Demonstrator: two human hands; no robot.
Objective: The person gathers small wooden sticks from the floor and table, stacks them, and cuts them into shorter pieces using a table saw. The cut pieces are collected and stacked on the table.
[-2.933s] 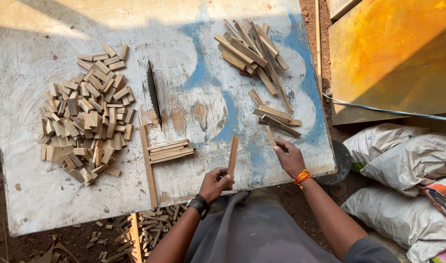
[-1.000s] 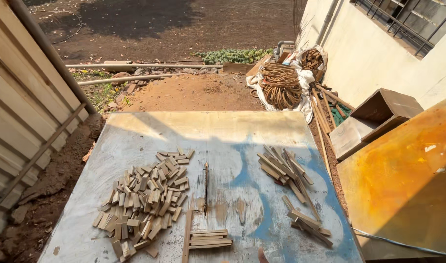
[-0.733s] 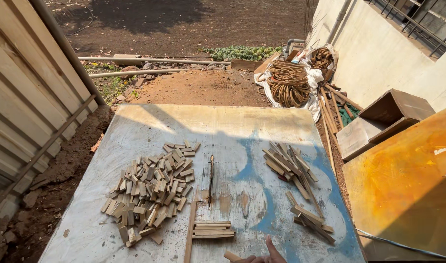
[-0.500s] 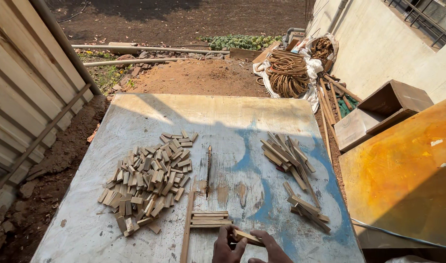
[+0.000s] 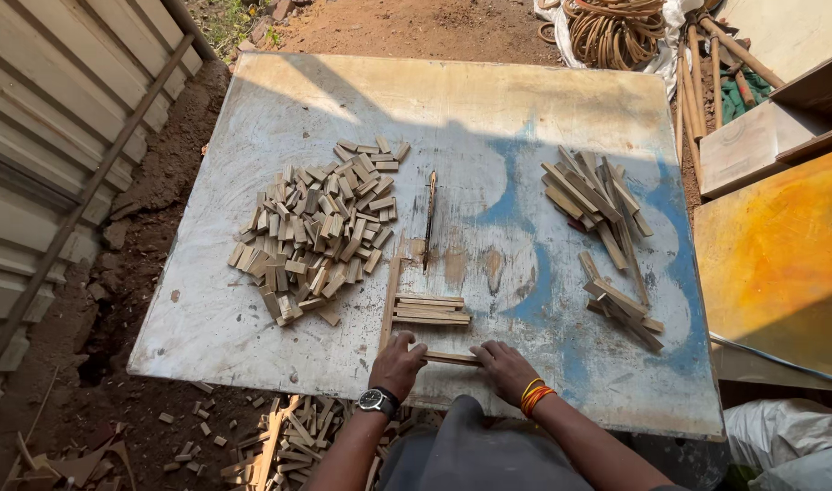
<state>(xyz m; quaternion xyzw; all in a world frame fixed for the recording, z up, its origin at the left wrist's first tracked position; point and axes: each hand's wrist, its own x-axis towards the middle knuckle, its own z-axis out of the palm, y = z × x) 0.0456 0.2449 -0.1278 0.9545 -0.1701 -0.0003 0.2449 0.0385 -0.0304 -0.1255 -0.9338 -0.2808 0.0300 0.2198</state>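
Note:
My left hand (image 5: 398, 362), with a wristwatch, and my right hand (image 5: 506, 366), with orange bangles, hold the two ends of a short wooden stick (image 5: 450, 357) flat on the worn white-and-blue board (image 5: 488, 118), close to its near edge. Just beyond the stick lies a small stack of similar sticks (image 5: 431, 310) butted against a long upright strip (image 5: 390, 291). A thin dark blade tool (image 5: 428, 219) lies farther back in the middle.
A big heap of short cut wood blocks (image 5: 315, 228) covers the left of the board; longer sticks (image 5: 594, 195) and a smaller bundle (image 5: 623, 305) lie on the right. Offcuts (image 5: 293, 431) litter the ground below. An orange panel (image 5: 784, 255) stands right, corrugated sheeting (image 5: 43, 136) left.
The view has dropped from the yard back down to the board. Both hands have come into view and now hold one stick laid crosswise near the front edge.

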